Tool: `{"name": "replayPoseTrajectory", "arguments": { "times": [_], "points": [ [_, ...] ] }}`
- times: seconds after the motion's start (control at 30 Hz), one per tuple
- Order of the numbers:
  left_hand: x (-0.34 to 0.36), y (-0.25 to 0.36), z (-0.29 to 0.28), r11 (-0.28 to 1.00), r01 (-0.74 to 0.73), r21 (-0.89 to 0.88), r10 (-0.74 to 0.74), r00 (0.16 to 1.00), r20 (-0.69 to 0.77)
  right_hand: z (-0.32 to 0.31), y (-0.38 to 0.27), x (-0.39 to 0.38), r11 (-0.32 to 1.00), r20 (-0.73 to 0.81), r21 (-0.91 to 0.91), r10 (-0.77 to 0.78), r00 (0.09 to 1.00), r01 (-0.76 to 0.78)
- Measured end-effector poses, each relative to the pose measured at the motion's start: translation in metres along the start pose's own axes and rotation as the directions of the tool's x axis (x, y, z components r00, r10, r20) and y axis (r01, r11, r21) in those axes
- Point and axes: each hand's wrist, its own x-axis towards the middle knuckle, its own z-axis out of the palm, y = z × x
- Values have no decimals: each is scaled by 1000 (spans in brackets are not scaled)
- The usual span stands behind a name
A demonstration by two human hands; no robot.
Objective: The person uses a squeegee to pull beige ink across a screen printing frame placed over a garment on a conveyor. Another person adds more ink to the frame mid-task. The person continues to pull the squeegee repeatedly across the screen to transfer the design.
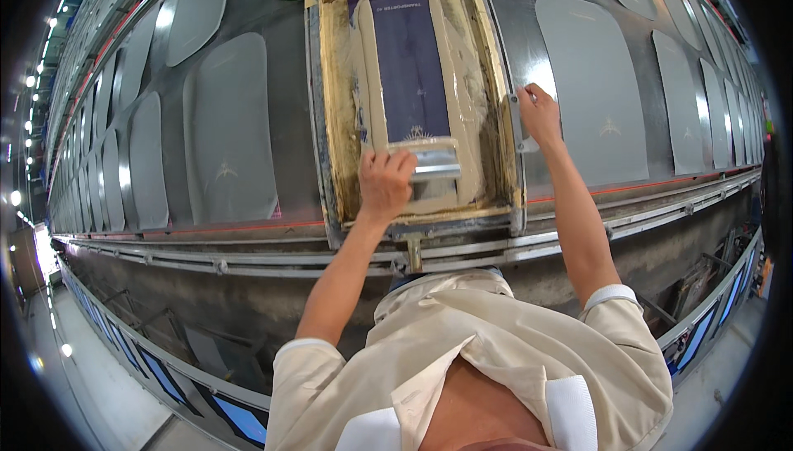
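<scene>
A screen-printing frame lies in front of me, its inner borders coated with yellowish residue. Inside it is a dark purple mesh window, ringed by beige tape and smears. My left hand is closed around a squeegee with a shiny metal face, resting across the near end of the window. Part of its grip is hidden under my fingers. On the frame's right side, my right hand has its fingers curled in a pinch at the upper end of a metal bracket.
Grey rounded panels with small pale emblems lie in rows on the long dark table to both sides. A metal rail runs along the near table edge. Below it is a trough, with a walkway behind on the left.
</scene>
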Motion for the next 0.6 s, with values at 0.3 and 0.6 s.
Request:
{"name": "replayPoseTrajectory", "arguments": {
  "times": [0.3, 0.6],
  "points": [
    [256, -199, 60, 996, -27, 83, 27, 1000, -5, 19, -132, 155, 822, 81, -65, -561, 824, 566],
    [385, -259, 57, 985, 156, -67, -120, 921, 371, 95, -267, 286, 705, 560, -251, -453, 694, 663]
  ]
}}
